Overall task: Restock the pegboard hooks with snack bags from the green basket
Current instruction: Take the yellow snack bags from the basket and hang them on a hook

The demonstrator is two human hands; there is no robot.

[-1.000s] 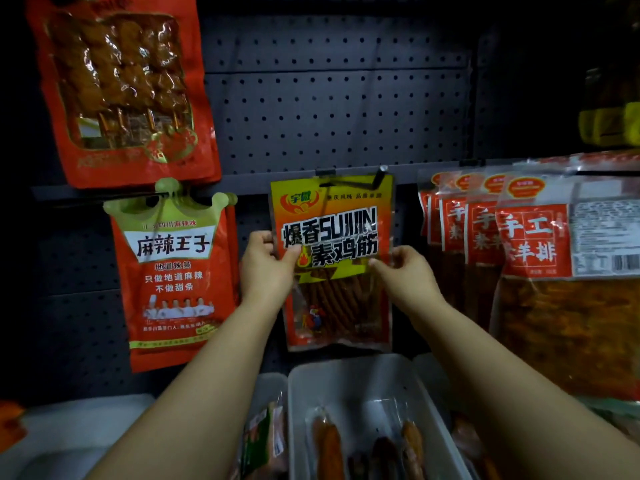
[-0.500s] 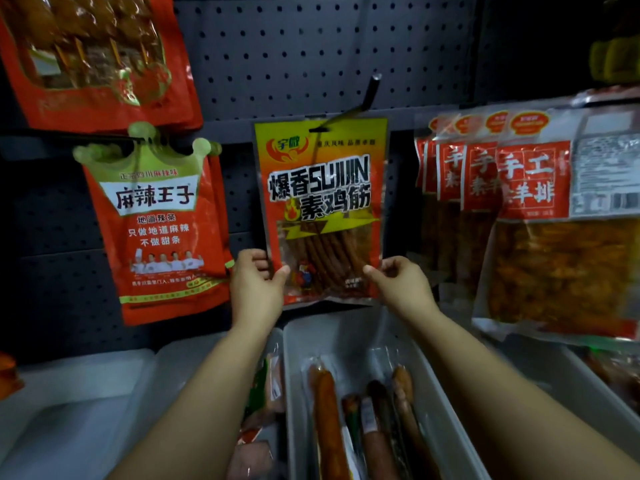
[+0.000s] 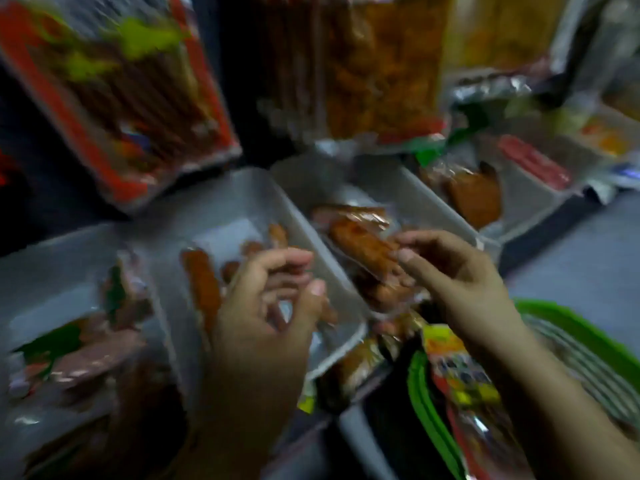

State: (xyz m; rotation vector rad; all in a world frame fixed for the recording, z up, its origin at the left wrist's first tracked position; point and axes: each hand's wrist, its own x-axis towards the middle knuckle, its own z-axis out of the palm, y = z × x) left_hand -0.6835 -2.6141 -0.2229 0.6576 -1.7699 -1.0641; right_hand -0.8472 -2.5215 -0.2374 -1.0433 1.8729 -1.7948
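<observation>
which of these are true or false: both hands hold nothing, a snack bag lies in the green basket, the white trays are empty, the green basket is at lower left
1. Both hands hold nothing: true. The left hand and right hand hang with loosely curled fingers.
2. A colourful snack bag lies in the green plastic basket: true.
3. The white plastic trays are empty: false, they hold wrapped sausages.
4. The basket is at lower left: false, it is at lower right.

Both bare forearms enter from 6 o'clock, reaching toward 12 o'clock. Left hand (image 3: 263,306): back toward the camera, fingers loosely curled, thumb tip near the forefinger, nothing held. Right hand (image 3: 460,271): at 3 o'clock of the left, fingers loosely bent, likewise empty.
</observation>
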